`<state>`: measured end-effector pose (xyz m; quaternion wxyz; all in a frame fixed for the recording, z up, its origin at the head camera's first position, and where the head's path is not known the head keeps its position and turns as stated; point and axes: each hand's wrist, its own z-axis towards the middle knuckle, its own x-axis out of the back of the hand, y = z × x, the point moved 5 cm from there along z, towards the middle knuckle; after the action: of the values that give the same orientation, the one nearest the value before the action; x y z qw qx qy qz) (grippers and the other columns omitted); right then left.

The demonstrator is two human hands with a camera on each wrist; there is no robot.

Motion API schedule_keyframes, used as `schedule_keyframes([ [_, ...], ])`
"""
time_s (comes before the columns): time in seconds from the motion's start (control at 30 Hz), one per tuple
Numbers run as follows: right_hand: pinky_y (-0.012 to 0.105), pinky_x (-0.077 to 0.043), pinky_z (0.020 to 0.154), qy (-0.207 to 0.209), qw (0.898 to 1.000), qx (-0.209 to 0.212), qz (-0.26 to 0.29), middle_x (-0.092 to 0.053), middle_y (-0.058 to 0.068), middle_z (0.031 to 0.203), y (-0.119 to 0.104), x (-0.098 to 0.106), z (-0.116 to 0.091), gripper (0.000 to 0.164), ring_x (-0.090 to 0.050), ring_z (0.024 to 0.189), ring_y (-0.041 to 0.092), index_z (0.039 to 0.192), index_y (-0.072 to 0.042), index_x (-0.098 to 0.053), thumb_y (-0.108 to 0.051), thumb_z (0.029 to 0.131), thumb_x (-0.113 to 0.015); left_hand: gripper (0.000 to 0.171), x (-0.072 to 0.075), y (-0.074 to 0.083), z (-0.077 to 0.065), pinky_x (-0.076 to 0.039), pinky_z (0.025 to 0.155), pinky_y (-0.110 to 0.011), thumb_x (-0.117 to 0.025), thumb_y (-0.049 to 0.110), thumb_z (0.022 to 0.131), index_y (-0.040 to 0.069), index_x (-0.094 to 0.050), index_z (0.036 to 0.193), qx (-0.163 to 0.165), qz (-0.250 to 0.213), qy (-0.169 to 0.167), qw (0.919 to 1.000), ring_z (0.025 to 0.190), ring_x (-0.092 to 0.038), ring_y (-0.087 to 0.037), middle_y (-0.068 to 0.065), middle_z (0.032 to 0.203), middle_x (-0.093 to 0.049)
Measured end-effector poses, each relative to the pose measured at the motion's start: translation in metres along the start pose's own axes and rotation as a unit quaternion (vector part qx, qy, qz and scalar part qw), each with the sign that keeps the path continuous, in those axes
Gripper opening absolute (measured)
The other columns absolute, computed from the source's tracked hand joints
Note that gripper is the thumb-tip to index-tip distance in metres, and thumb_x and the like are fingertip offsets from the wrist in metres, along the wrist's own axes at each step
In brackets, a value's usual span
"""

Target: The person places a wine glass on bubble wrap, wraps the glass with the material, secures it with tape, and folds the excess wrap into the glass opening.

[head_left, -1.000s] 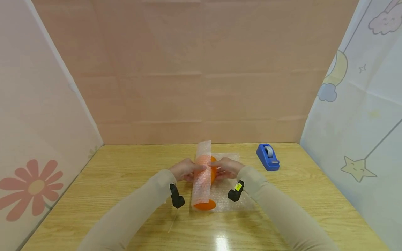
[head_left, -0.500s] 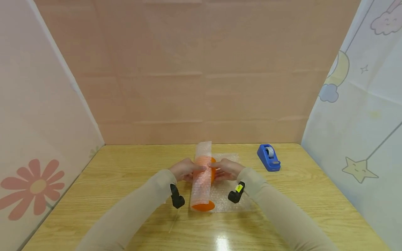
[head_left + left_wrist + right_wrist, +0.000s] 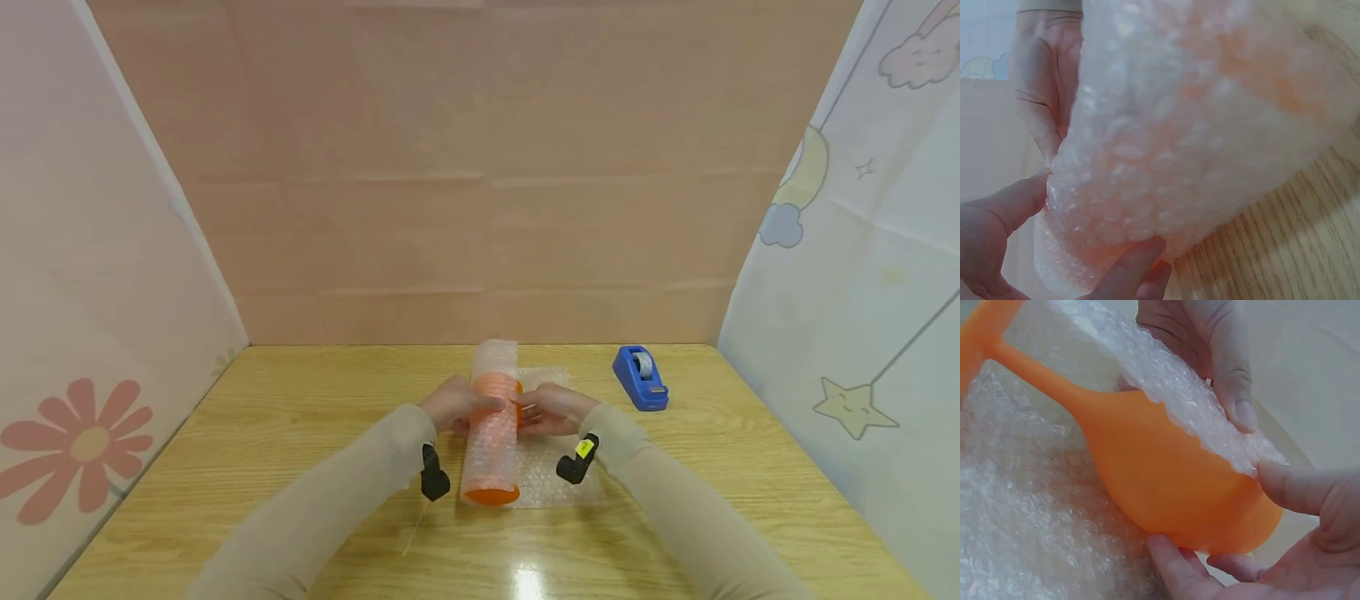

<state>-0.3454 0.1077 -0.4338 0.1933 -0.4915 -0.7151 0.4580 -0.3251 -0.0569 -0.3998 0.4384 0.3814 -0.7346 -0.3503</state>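
Note:
An orange wine glass (image 3: 1166,469) lies on its side in a sheet of bubble wrap (image 3: 555,475), its foot toward the person. The wrap covers its left side and top; the right wrist view shows the bowl and stem bare on the other side. My left hand (image 3: 461,402) grips the wrapped bowl from the left, thumb on top and fingers low on its side, as the left wrist view shows. From the right, my right hand (image 3: 555,407) holds the bowl, its thumb at the wrap's edge and its fingers under the glass.
A blue tape dispenser (image 3: 641,379) with a roll of tape stands at the table's back right. The wooden table (image 3: 322,392) meets a pink backdrop behind and printed side panels. A thin pale strip (image 3: 415,529) lies near the left forearm.
The wrapped wine glass has rolled slightly to the right, both hands moving with it. Less bare orange shows along its right side. The tape dispenser stays in place.

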Motion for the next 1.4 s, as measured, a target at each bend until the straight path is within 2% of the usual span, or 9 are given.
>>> schedule_keyframes([
  [0.3, 0.033, -0.051, 0.09, -0.057, 0.998, -0.006, 0.026, -0.058, 0.013, 0.099, 0.004, 0.008, -0.001, 0.018, -0.059, 0.094, 0.02, 0.105, 0.003, -0.052, -0.01, 0.104, -0.04, 0.059, -0.005, 0.006, 0.001, -0.046, 0.05, -0.027, -0.079, 0.033, 0.079, -0.004, -0.048, 0.114, -0.03, 0.028, 0.016, 0.999, 0.056, -0.051, -0.016, -0.01, 0.094, -0.054],
  [0.57, 0.034, -0.05, 0.093, -0.061, 0.998, -0.006, 0.015, -0.06, 0.011, 0.096, 0.005, 0.011, -0.003, 0.019, -0.06, 0.093, 0.019, 0.101, 0.001, -0.056, -0.01, 0.104, -0.04, 0.074, -0.009, 0.005, 0.006, -0.053, 0.056, -0.033, -0.081, 0.033, 0.077, -0.006, -0.041, 0.125, -0.026, 0.033, 0.025, 0.9988, 0.066, -0.054, -0.019, -0.013, 0.105, -0.051],
  [0.73, 0.044, -0.046, 0.102, 0.01, 0.995, 0.028, -0.1, -0.061, 0.017, 0.104, -0.003, 0.011, -0.009, 0.028, -0.061, 0.101, 0.028, 0.114, 0.013, -0.054, -0.01, 0.101, -0.048, 0.077, -0.01, 0.005, 0.007, -0.047, 0.049, -0.028, -0.082, 0.034, 0.077, -0.007, -0.039, 0.127, -0.031, 0.039, 0.025, 0.9984, 0.056, -0.048, -0.015, -0.011, 0.097, -0.05],
  [0.83, 0.052, -0.04, 0.106, 0.078, 0.977, 0.054, -0.191, -0.041, 0.027, 0.131, -0.013, 0.01, -0.015, 0.047, -0.046, 0.122, 0.04, 0.13, 0.018, -0.035, -0.01, 0.096, -0.054, 0.075, -0.01, 0.005, 0.007, -0.043, 0.045, -0.026, -0.081, 0.035, 0.077, -0.008, -0.041, 0.124, -0.034, 0.044, 0.023, 0.9982, 0.048, -0.042, -0.014, -0.008, 0.087, -0.049],
  [0.93, 0.059, -0.031, 0.107, 0.112, 0.962, 0.072, -0.238, -0.021, 0.029, 0.139, -0.02, 0.008, -0.02, 0.05, -0.028, 0.132, 0.046, 0.129, 0.012, -0.025, -0.008, 0.094, -0.054, 0.072, -0.01, 0.006, 0.007, -0.044, 0.046, -0.027, -0.081, 0.034, 0.078, -0.007, -0.042, 0.123, -0.032, 0.038, 0.018, 0.9986, 0.046, -0.04, -0.013, -0.006, 0.082, -0.047],
  [1.03, 0.059, -0.033, 0.1, 0.113, 0.954, 0.088, -0.262, -0.036, 0.023, 0.126, -0.023, 0.005, -0.021, 0.03, -0.039, 0.119, 0.039, 0.117, 0.008, -0.037, -0.004, 0.094, -0.052, 0.072, -0.01, 0.006, 0.005, -0.046, 0.049, -0.029, -0.081, 0.034, 0.078, -0.006, -0.041, 0.124, -0.03, 0.034, 0.015, 0.9989, 0.047, -0.04, -0.013, -0.005, 0.081, -0.046],
  [1.13, 0.049, -0.04, 0.09, 0.104, 0.953, 0.102, -0.266, -0.047, 0.015, 0.106, -0.027, 0.002, -0.019, 0.015, -0.046, 0.097, 0.028, 0.108, 0.007, -0.048, 0.001, 0.094, -0.051, 0.071, -0.01, 0.006, 0.004, -0.05, 0.053, -0.032, -0.08, 0.034, 0.078, -0.005, -0.041, 0.123, -0.03, 0.032, 0.014, 0.9989, 0.049, -0.042, -0.014, -0.007, 0.088, -0.047],
  [1.27, 0.031, -0.043, 0.073, 0.072, 0.968, 0.102, -0.216, -0.049, 0.006, 0.084, -0.028, -0.002, -0.015, 0.006, -0.044, 0.073, 0.016, 0.092, 0.005, -0.053, 0.005, 0.094, -0.048, 0.07, -0.01, 0.006, 0.003, -0.055, 0.057, -0.036, -0.079, 0.034, 0.079, -0.005, -0.041, 0.123, -0.035, 0.027, 0.016, 0.9989, 0.053, -0.047, -0.015, -0.011, 0.1, -0.048],
  [1.4, 0.024, -0.045, 0.065, 0.062, 0.984, 0.08, -0.15, -0.046, 0.003, 0.072, -0.028, -0.005, -0.013, 0.021, -0.046, 0.065, 0.013, 0.076, 0.0, -0.048, 0.004, 0.095, -0.041, 0.072, -0.009, 0.006, 0.003, -0.054, 0.056, -0.035, -0.079, 0.033, 0.08, -0.005, -0.039, 0.127, -0.037, 0.022, 0.013, 0.999, 0.052, -0.047, -0.014, -0.013, 0.104, -0.048],
])
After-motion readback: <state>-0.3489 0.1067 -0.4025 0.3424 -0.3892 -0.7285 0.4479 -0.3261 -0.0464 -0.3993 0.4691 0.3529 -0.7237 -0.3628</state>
